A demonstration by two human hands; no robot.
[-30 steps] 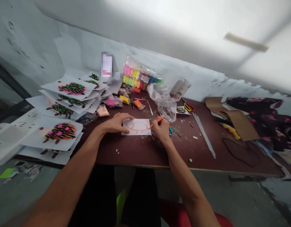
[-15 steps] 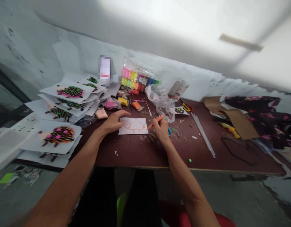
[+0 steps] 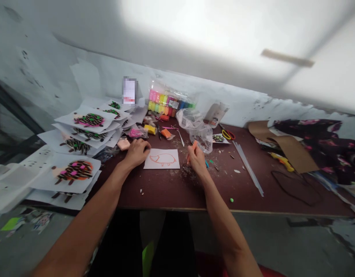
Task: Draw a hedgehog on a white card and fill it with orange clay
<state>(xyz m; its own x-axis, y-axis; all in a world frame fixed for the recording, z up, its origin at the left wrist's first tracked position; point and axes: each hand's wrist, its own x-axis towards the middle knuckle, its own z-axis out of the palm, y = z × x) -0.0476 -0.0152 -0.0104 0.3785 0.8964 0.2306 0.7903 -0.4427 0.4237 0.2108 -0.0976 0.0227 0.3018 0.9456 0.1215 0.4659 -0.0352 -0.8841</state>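
Observation:
A white paper card (image 3: pixel 166 164) with an orange outline of a four-legged animal lies flat on the dark red table. Loosely bent, my left hand (image 3: pixel 138 152) rests on the tabletop at the card's upper left corner, holding nothing that I can see. My right hand (image 3: pixel 197 158), just right of the card, grips an orange marker (image 3: pixel 195 145) that stands nearly upright; its lower end is mostly hidden by the fingers. A blue marker or pen (image 3: pixel 206 164) lies partly behind the right wrist.
Stacked sheets with clay hedgehogs (image 3: pixel 75 171) fill the left. Behind lie packs of coloured clay (image 3: pixel 171 104), a plastic bag (image 3: pixel 202 136), a bottle (image 3: pixel 219 115) and a phone (image 3: pixel 129 91). Toward the right are scissors (image 3: pixel 228 134), glue sticks (image 3: pixel 248 169) and a yellow glue gun (image 3: pixel 282 161).
My left hand has drawn back off the card, its fingers more bent. My right hand holds the marker more upright, and its tip has left the card's right edge. The view has shifted slightly.

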